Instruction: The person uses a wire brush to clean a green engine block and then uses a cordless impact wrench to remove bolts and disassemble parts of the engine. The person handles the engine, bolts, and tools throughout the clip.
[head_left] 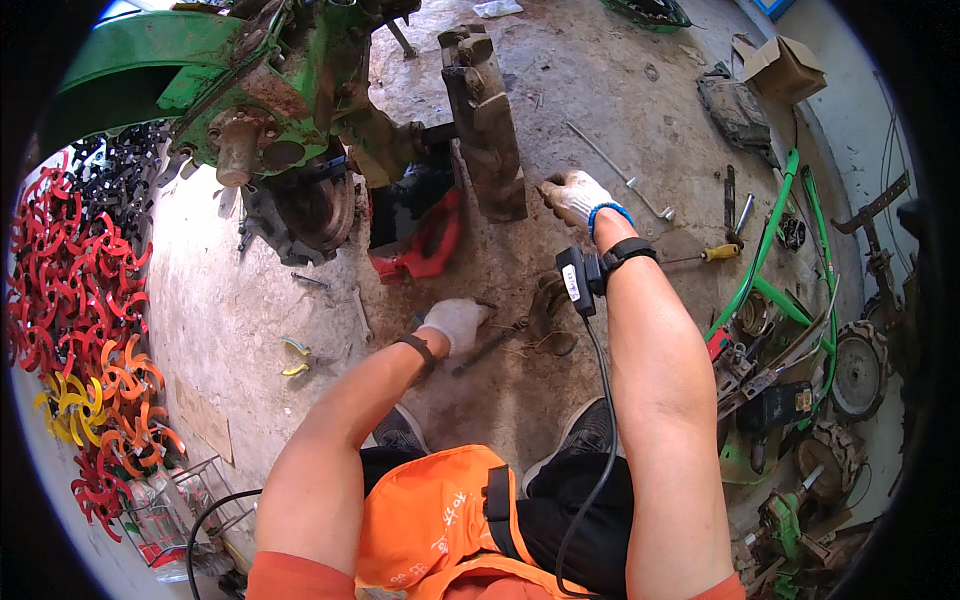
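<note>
A green, rusty machine (270, 105) fills the upper left, with a dirty metal block (480, 130) at its right and a red-and-black part (420, 250) beneath. My right hand (572, 200), in a white glove, has curled fingers just right of the block's lower end; what they hold, if anything, is unclear. Below the red part, my gloved left hand (458, 325) reaches down with bent fingers round something dark that I cannot make out. Near it lie a dark metal bar (485, 350), a rusty part (550, 315), a wrench (360, 312) and yellow-handled pliers (294, 368).
Red, black, orange and yellow curved blades (80, 260) are piled at the left by a wire basket (190, 510). At the right are a long rod (600, 155), a screwdriver (720, 252), green frames (770, 230), a wheel (857, 370) and a cardboard box (783, 70) by the wall.
</note>
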